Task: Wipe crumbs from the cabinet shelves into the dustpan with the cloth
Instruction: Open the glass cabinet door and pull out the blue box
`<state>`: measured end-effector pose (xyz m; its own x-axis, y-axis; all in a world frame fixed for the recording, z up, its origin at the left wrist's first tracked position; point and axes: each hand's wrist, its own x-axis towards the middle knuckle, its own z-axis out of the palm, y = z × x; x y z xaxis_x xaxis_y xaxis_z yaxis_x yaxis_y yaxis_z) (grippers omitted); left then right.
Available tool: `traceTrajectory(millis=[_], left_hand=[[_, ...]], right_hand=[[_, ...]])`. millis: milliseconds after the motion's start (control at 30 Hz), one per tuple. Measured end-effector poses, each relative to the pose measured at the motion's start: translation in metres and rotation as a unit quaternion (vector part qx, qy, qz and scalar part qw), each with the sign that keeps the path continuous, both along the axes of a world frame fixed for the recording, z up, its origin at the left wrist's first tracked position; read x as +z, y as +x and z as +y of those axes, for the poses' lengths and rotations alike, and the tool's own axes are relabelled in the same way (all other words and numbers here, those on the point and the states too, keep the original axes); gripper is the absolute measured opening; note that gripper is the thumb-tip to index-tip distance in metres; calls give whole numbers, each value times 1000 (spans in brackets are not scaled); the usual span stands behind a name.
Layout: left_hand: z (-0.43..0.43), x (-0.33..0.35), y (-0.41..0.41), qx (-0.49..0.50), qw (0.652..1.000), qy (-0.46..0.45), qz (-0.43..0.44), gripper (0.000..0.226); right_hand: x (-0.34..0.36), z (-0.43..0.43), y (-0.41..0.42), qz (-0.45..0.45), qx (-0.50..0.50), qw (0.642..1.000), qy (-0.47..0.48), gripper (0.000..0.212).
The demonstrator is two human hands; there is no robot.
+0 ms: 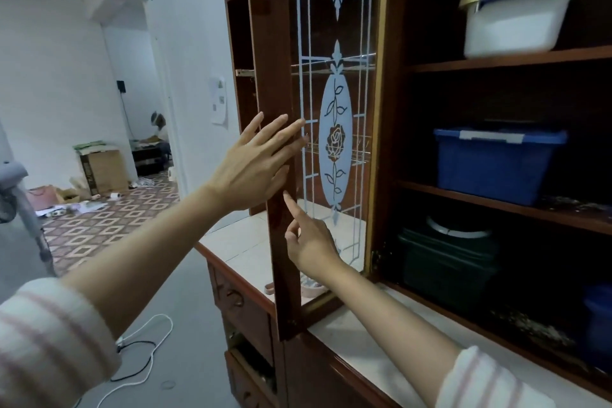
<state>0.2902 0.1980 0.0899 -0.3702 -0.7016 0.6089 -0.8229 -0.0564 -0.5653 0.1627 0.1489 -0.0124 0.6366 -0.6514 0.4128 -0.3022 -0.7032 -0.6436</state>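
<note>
A wooden cabinet stands in front of me with its glass door (334,103) swung open to the left. My left hand (255,166) lies flat with straight fingers against the door's wooden edge. My right hand (308,242) touches the same edge lower down with its forefinger stretched out and the other fingers curled. Inside, dark crumbs (576,202) lie on the middle shelf (496,204), and more crumbs (533,328) on the bottom shelf. No cloth or dustpan is in view.
A white tub with a yellow lid (516,13) sits on the top shelf, a blue box (493,162) on the middle one, a dark green box (447,258) below. A white counter (241,242) runs under the door. Cables (142,351) lie on the floor.
</note>
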Motion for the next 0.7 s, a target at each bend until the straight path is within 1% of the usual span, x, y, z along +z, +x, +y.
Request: traceTrajectory(millis=[100, 167, 233, 367, 467, 567, 633, 700], left_hand=[[-22, 6, -28, -54, 993, 0, 106, 52], [-38, 8, -38, -78, 986, -8, 150, 52], [-60, 6, -51, -107, 978, 0, 181, 49], [-97, -9, -84, -167, 955, 53, 240, 51], [-115, -25, -114, -221, 933, 100, 266, 52], [-120, -45, -126, -246, 916, 117, 294, 53], [-125, -60, -134, -261, 901, 152, 312, 53], [-134, -77, -142, -266, 879, 194, 344, 50]], right_hand=[[3, -23, -23, -10, -65, 997, 32, 66], [0, -36, -45, -40, -84, 995, 31, 63], [-5, -49, -75, -59, -123, 991, 4, 60], [-13, -67, -132, -65, -208, 975, 39, 60], [-21, -76, -164, -67, -286, 955, 35, 58], [-32, -77, -185, -66, -322, 944, 36, 55], [-38, -77, -196, -71, -365, 928, 39, 45], [-46, -77, -207, -75, -409, 908, 52, 24]])
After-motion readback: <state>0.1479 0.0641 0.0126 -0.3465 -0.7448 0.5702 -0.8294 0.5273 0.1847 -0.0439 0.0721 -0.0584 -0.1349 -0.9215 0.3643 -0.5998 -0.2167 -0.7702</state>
